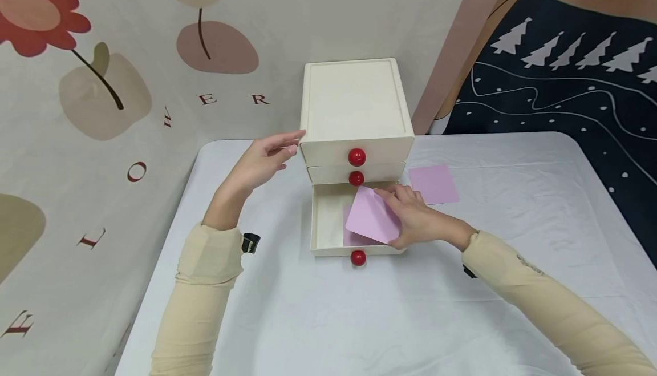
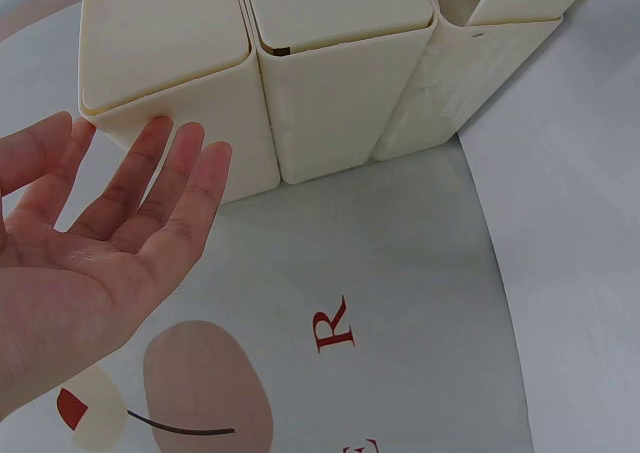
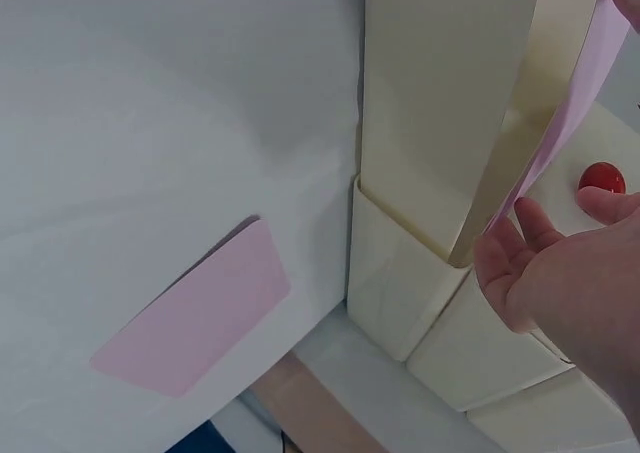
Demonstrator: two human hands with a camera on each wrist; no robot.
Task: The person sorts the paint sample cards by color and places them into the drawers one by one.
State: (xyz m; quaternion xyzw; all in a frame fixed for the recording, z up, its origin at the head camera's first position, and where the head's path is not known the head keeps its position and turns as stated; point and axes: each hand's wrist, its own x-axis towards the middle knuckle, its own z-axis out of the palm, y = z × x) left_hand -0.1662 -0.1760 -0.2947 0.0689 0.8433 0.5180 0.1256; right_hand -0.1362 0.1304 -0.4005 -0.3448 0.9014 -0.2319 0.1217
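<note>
A small cream cabinet [image 1: 354,99] has three drawers with red ball knobs, and its bottom drawer [image 1: 327,216] is pulled out. My right hand [image 1: 418,219] pinches a pink paper square [image 1: 377,216] between thumb and fingers, tilted over that drawer. Part of another pink paper [image 1: 351,236] shows beneath it, inside the drawer. In the right wrist view the held sheet looks bent and nearly edge-on. My left hand [image 1: 262,162] has relaxed fingers, the fingertips [image 2: 160,126] right at the cabinet's upper left side.
To the right of the cabinet, a pink paper square [image 1: 434,184] lies flat on the white-covered table [image 1: 513,193]. A cream patterned cloth [image 1: 308,22] rises behind the cabinet, and a dark cloth with white trees [image 1: 554,96] is at the far right.
</note>
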